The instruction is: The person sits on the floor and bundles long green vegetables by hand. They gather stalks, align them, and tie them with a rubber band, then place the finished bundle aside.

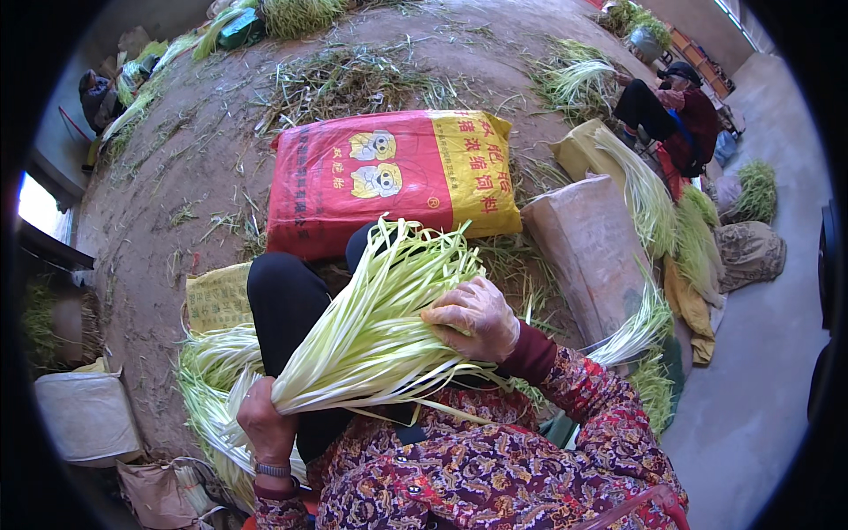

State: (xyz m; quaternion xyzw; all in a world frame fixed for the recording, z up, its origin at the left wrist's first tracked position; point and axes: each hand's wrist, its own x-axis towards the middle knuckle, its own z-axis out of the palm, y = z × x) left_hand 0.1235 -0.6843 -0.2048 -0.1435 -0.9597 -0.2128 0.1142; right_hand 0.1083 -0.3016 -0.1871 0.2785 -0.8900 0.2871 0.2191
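Note:
A thick bunch of pale yellow-green leaves, which look like blanched chives (371, 318), lies across my lap, fanned out towards the upper right. My left hand (267, 419), bare with a metal watch band at the wrist, is closed around the white, gathered end of the bunch. On the leafy part rests my right hand (474, 319), in a thin clear glove, its fingers curled over the leaves; whether they grip any is hard to tell. Beyond my knees lies a red and yellow printed sack (361, 182). More of the same leaves (222, 397) lie beside my left leg.
A worn, pale block-shaped bundle (583, 245) stands at right, with leaf bunches (639, 192) beside it. Leaf scraps (344, 83) are heaped on the dirt floor ahead. One person (689, 119) sits at upper right, another (99, 99) at far left. A whitish block (89, 417) is at lower left.

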